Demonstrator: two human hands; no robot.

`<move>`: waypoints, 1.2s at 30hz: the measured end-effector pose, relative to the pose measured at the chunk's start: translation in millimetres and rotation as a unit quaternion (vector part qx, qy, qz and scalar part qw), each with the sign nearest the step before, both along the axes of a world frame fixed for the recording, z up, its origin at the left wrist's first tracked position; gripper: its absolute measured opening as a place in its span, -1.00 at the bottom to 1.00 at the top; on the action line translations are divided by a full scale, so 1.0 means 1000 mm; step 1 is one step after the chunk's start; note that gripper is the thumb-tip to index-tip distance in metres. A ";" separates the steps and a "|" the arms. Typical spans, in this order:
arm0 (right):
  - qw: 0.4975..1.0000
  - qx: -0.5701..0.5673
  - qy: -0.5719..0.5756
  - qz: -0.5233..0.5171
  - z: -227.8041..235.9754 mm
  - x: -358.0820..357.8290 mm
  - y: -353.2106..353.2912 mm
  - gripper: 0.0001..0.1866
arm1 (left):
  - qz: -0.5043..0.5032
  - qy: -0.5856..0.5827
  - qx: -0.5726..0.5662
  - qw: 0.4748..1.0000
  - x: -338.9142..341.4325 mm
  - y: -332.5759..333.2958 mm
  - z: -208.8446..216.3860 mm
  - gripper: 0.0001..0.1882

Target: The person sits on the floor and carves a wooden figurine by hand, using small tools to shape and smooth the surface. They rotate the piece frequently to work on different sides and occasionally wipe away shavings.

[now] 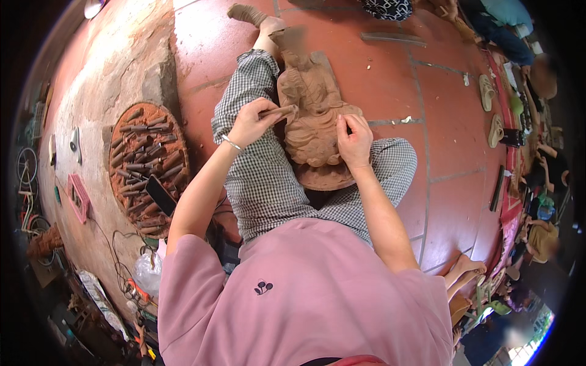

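A carved brown wooden statue of a seated figure lies between my legs, with its head away from me and its rounded base close to my lap. My left hand is closed around a short brown stick-like piece, whose end meets the left side of the carving. I cannot tell whether it is a tool. At the statue's right edge, my right hand is curled with its fingers pressed together, touching the wood. Whatever lies inside those fingers is hidden.
On my left, a round tray of reddish sawdust holds many chisels and a dark phone. Beyond it are a pink basket, cables and a plastic bag. Sandals and other people are on the right.
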State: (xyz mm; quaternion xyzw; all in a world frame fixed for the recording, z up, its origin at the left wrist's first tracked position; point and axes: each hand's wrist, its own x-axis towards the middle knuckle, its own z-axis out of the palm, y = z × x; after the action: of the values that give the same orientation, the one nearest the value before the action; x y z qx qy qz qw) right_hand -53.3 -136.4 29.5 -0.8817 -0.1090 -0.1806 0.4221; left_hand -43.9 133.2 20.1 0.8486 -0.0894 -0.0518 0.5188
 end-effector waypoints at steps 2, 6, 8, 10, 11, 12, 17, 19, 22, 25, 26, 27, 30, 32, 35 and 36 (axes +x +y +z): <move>1.000 -0.001 -0.002 0.004 -0.003 0.001 -0.002 -0.84 | 0.010 0.045 -0.096 0.994 -0.007 -0.012 -0.007 -0.84; 1.000 0.005 0.003 -0.004 -0.005 0.001 -0.003 -0.84 | -0.019 0.078 -0.025 0.996 -0.017 -0.032 0.004 -0.84; 0.999 -0.028 0.010 -0.011 -0.002 0.001 0.001 -0.85 | -0.035 -0.004 -0.004 0.999 -0.014 -0.036 -0.005 -0.83; 0.999 -0.045 0.005 -0.012 -0.002 0.000 0.003 -0.85 | -0.044 -0.086 0.003 0.995 -0.011 -0.049 -0.012 -0.82; 0.999 -0.045 -0.003 -0.009 -0.002 0.001 0.003 -0.84 | -0.043 -0.128 0.023 0.991 -0.011 -0.056 -0.014 -0.81; 0.999 -0.044 -0.010 -0.005 -0.002 0.001 0.003 -0.84 | -0.053 -0.101 0.022 0.993 -0.011 -0.054 -0.014 -0.81; 1.000 -0.026 -0.016 -0.005 -0.006 0.000 0.002 -0.83 | -0.067 0.069 -0.043 0.994 -0.010 -0.029 0.001 -0.82; 0.999 -0.048 -0.011 -0.011 -0.004 0.000 0.005 -0.84 | -0.063 0.066 -0.024 0.996 -0.008 -0.033 0.000 -0.83; 0.997 -0.070 -0.002 -0.020 -0.002 -0.001 0.005 -0.84 | -0.058 -0.004 0.028 0.998 -0.002 -0.054 -0.006 -0.83; 0.999 -0.036 -0.016 -0.013 -0.004 0.000 0.002 -0.84 | -0.034 -0.078 0.109 0.990 -0.006 -0.060 -0.001 -0.85; 0.999 -0.028 -0.029 -0.005 -0.006 0.001 0.002 -0.84 | -0.035 -0.011 0.066 0.997 -0.007 -0.054 -0.002 -0.85; 0.999 -0.021 -0.041 0.003 -0.007 0.001 0.001 -0.84 | -0.037 0.055 0.022 0.998 -0.008 -0.044 -0.004 -0.85; 1.000 -0.015 -0.025 -0.012 -0.006 0.001 0.002 -0.84 | -0.026 0.161 -0.065 0.984 -0.009 -0.029 -0.015 -0.83; 0.999 -0.046 -0.017 -0.019 -0.004 0.000 0.004 -0.84 | -0.030 0.116 -0.012 0.993 -0.005 -0.043 -0.006 -0.83; 0.999 -0.044 -0.012 -0.019 -0.004 -0.001 0.002 -0.84 | -0.016 0.002 0.052 0.999 -0.004 -0.063 -0.001 -0.82; 0.999 -0.035 -0.012 -0.017 -0.005 0.000 0.001 -0.84 | -0.006 -0.041 0.083 0.996 -0.006 -0.065 -0.001 -0.82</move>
State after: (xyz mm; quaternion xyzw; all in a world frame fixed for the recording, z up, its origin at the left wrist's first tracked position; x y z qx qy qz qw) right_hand -53.7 -135.6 24.9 -0.8953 -0.1049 -0.1942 0.3870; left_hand -49.9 68.0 19.6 0.8898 -0.1112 -0.0274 0.4418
